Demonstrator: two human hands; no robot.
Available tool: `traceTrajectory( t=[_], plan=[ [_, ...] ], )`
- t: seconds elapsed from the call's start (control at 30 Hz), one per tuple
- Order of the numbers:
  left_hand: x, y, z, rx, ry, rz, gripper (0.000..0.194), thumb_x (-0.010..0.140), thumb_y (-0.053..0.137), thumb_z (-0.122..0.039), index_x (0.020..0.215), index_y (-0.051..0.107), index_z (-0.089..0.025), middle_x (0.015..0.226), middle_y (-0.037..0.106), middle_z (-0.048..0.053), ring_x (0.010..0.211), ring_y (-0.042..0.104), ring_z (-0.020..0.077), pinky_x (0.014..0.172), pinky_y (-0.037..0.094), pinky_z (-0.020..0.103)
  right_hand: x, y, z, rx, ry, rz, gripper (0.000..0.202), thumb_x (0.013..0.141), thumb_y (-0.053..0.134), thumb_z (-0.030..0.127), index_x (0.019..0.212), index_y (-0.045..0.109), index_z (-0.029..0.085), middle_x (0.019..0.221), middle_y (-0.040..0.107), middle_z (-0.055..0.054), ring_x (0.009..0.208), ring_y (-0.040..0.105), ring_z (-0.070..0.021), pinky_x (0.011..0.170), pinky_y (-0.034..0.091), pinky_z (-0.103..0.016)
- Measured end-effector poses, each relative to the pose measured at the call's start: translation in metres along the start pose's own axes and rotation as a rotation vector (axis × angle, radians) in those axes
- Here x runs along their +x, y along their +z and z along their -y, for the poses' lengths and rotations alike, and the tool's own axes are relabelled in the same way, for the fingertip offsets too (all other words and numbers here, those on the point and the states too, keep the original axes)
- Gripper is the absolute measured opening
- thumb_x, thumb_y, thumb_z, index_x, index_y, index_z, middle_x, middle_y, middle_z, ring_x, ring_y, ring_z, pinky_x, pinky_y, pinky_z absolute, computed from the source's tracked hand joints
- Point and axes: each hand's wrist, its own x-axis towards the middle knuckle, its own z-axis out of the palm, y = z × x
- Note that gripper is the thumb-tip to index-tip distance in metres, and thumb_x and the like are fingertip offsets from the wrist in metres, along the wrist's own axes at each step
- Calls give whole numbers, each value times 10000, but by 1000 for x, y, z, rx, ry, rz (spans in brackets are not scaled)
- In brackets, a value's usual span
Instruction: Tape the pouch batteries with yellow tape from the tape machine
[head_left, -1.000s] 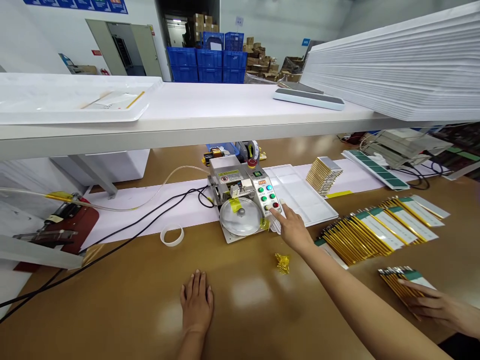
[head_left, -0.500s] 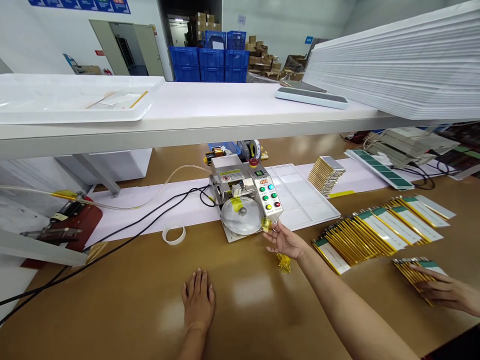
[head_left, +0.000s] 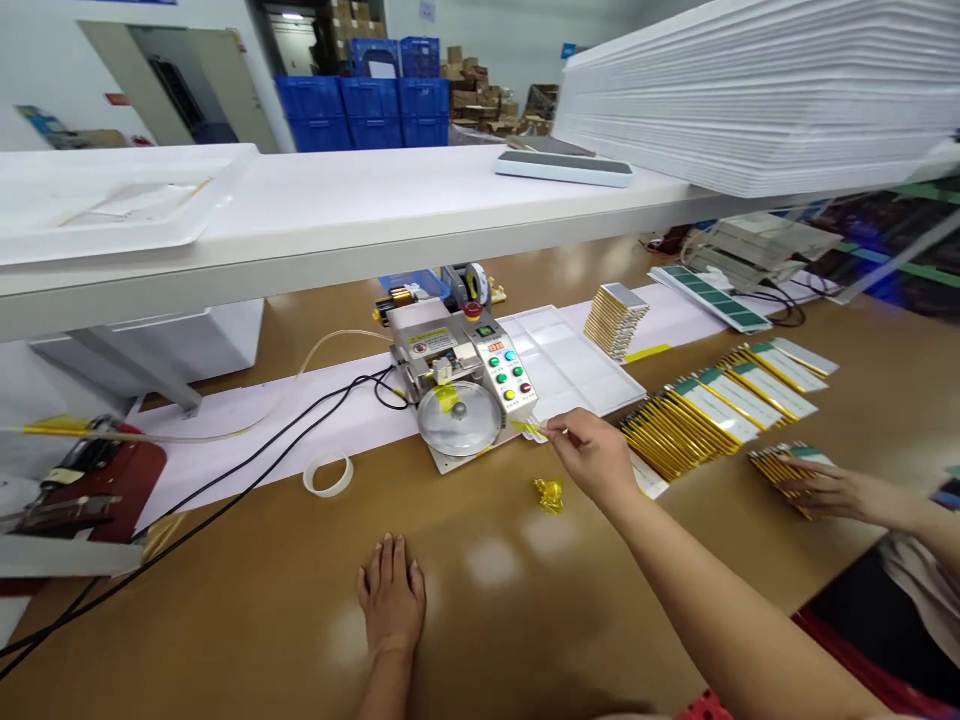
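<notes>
My left hand (head_left: 392, 605) lies flat on the brown tabletop, fingers stretched out, holding nothing. To the right of the tape machine (head_left: 431, 335), my right hand (head_left: 598, 458) is closed in a pinch on the end of a thin yellow tape strip (head_left: 527, 428). That strip reaches left toward the machine's front corner, under its panel of coloured buttons (head_left: 507, 376). A clear round disc (head_left: 469, 432) with a yellow tape piece (head_left: 447, 397) on it sits at the machine's front. Below my right hand, a crumpled wad of yellow tape (head_left: 550, 495) rests on the table.
Rows of yellow pencils (head_left: 679, 432) with cards lie at right, where another person's hand (head_left: 832, 490) rests on a pencil bundle. A white tape ring (head_left: 328, 475) and black cables (head_left: 300, 450) are left of the machine. A white shelf (head_left: 360, 220) spans above.
My right hand has gone from spread fingers by the machine's corner to a pinch on the yellow strip, slightly farther right. The view has shifted right; my left hand stays flat.
</notes>
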Motion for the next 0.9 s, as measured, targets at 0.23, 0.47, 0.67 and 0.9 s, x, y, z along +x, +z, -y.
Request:
traceTrajectory(
  t=[0.23, 0.47, 0.67, 0.9],
  plan=[
    [7, -2, -8, -14, 21, -95, 462, 836, 247, -291, 1210, 466, -132, 1292, 454, 81, 1202, 355, 219, 1035, 143, 432, -62, -56, -76, 303, 589, -137, 347, 502, 712, 444, 658, 584, 161, 511, 487, 32, 447, 373, -73, 428, 285, -221],
    [12, -5, -15, -185, 70, -146, 460, 815, 288, -296, 1170, 497, -93, 1269, 463, 136, 1196, 357, 273, 1016, 185, 474, -132, -105, -112, 497, 946, -461, 451, 386, 766, 424, 682, 544, 166, 463, 422, 68, 372, 269, -33, 371, 148, -191],
    [-17, -39, -132, -983, 224, 362, 299, 679, 564, -378, 897, 635, -185, 987, 626, 96, 965, 549, 221, 895, 394, 369, -151, -69, -77, 537, 835, -389, 410, 445, 734, 462, 676, 571, 165, 458, 430, 60, 395, 282, -49, 395, 187, -214],
    [-39, -82, -226, -1541, -150, 652, 288, 592, 641, -376, 746, 595, -138, 661, 624, 34, 617, 587, 123, 647, 467, 266, -168, -55, -54, 500, 732, -267, 373, 494, 687, 486, 669, 597, 170, 555, 534, 4, 480, 400, -95, 441, 297, -231]
  ],
)
